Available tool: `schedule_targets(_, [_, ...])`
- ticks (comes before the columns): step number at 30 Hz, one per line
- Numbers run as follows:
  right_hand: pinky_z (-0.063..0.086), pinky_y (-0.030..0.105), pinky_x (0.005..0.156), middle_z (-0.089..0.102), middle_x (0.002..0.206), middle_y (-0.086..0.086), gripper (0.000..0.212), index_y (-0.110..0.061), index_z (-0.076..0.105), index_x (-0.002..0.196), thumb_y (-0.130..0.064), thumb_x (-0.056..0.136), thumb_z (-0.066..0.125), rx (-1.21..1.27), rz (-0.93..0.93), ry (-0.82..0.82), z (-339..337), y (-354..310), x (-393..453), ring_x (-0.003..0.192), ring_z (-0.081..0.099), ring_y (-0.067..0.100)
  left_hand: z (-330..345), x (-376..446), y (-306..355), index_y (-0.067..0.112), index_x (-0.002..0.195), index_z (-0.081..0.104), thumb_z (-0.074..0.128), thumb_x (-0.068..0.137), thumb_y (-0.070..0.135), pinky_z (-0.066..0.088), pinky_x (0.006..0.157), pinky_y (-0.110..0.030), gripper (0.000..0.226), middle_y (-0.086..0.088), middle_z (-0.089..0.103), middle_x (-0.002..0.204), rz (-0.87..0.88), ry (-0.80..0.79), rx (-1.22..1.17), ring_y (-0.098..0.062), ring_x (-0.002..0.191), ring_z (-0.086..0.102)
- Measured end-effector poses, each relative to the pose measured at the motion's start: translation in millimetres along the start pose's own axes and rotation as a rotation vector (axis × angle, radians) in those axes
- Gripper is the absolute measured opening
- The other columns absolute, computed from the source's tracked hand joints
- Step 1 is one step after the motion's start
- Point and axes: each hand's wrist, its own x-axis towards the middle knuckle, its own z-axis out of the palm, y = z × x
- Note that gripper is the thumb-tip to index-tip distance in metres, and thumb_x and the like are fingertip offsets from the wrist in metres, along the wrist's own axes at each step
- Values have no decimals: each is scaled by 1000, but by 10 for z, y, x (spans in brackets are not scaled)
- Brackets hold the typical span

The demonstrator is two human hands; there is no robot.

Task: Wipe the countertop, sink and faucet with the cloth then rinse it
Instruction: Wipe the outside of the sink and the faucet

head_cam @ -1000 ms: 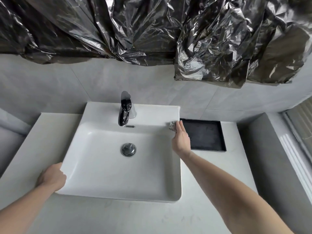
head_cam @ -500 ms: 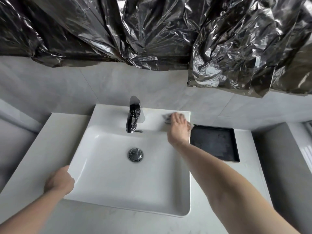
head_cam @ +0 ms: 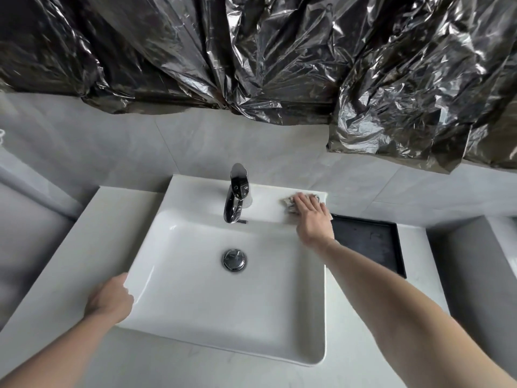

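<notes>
A white rectangular sink (head_cam: 193,326) sits on a pale grey countertop (head_cam: 92,236). A chrome faucet (head_cam: 236,197) stands at the middle of the sink's back ledge, above a chrome drain plug (head_cam: 234,259). My right hand (head_cam: 312,217) lies flat with straight fingers on a grey crumpled cloth (head_cam: 288,204), pressing it onto the back ledge at the sink's far right corner. Most of the cloth is hidden under the hand. My left hand (head_cam: 110,299) grips the sink's front left rim, fingers curled over its edge.
A black rectangular tray (head_cam: 369,245) lies on the countertop right of the sink, just beside my right wrist. Crinkled dark plastic sheeting (head_cam: 251,57) hangs over the grey wall above. A grey ledge (head_cam: 475,264) rises at the far right.
My right hand has slid the cloth from the sink's right rim up onto the back ledge and toward the far right corner. My left hand keeps its hold on the sink's left rim.
</notes>
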Motion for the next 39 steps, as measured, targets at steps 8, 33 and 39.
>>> schedule_targets(8, [43,37,64,76,89,9,22,-19,72,95,-18,102,51,612,479,47,126,379,-1009,87,70,34,48,58,-74,23,83,54,51,73,10,50,64,-30,17,2,65,80,-34,-7,-82,-30,76,63])
schedule_targets(33, [56,35,71,68,88,3,35,-16,75,104,-11,93,42,1334,707,76,73,504,1,76,63,22,-87,-244,139,21,133,61,51,88,11,53,91,-37,47,-13,68,130,-81,19,178,-36,115,64])
schedule_targets(39, [40,29,55,63,85,6,27,-13,69,108,-10,93,48,1439,735,-90,415,457,-992,65,53,19,-78,-347,289,21,138,60,48,93,10,52,96,-42,48,-14,65,134,-138,83,175,-37,122,61])
